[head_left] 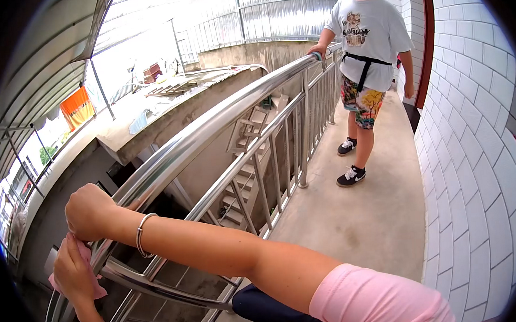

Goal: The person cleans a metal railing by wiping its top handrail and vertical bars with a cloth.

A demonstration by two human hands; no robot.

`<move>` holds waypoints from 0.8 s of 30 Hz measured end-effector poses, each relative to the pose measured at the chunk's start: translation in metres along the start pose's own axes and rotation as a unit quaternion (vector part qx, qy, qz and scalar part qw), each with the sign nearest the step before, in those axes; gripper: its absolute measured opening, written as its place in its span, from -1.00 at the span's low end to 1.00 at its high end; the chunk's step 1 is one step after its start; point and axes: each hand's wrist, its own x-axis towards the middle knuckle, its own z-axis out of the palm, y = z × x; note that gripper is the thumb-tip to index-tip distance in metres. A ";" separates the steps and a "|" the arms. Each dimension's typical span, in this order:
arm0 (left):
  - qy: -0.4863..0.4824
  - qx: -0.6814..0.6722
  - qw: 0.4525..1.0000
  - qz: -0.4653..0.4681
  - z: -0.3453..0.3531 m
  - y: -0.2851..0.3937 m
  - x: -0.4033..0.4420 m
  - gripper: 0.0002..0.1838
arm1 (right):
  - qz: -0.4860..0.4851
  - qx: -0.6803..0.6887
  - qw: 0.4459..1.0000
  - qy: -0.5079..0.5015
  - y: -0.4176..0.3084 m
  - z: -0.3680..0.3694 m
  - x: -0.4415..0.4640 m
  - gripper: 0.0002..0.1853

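Observation:
My left hand [72, 270] is at the lower left with its fingers closed on a pink cloth [95, 281], which lies against the curved end of the metal railing [170, 160]. Just above it, my right hand [91, 211] is a closed fist beside the rail, touching or nearly touching the left fingertips. Its fingers face away, so what they grip is hidden. A silver bracelet [140, 234] circles my right wrist. My right arm reaches across the view from a pink sleeve [376, 295].
Another person [368, 44] stands on the concrete walkway [355, 231], one hand on the railing farther along. A white tiled wall [472, 132] borders the right side. Beyond the railing the ground drops to a lower level with concrete stairs [244, 185]. An orange cloth [77, 108] hangs at the left.

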 end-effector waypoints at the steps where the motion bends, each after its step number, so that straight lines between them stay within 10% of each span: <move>1: 0.018 -0.017 1.000 -0.002 0.003 0.004 -0.001 -0.52 | -0.005 -0.006 1.000 0.008 0.003 0.000 -0.001 -0.64; 9: -0.024 -0.013 0.999 -0.026 -0.007 -0.009 -0.007 -0.50 | -0.037 0.026 0.997 0.055 -0.010 -0.001 -0.009 -0.54; 15: 0.125 -0.229 0.965 0.009 -0.028 -0.048 -0.002 -0.56 | -0.059 0.018 0.998 0.028 -0.009 -0.004 -0.006 -0.49; 21: 0.117 0.085 0.988 -0.053 -0.070 -0.196 -0.016 -0.59 | -0.063 0.045 0.997 -0.008 -0.009 -0.011 -0.010 -0.51; 23: -0.075 0.041 0.977 -0.195 -0.085 -0.156 -0.022 -0.65 | -0.056 0.024 0.998 -0.020 -0.009 -0.012 -0.010 -0.51; 24: -0.010 0.179 0.984 -0.008 -0.068 -0.216 -0.029 -0.68 | -0.053 0.001 0.998 -0.031 -0.010 -0.009 -0.008 -0.51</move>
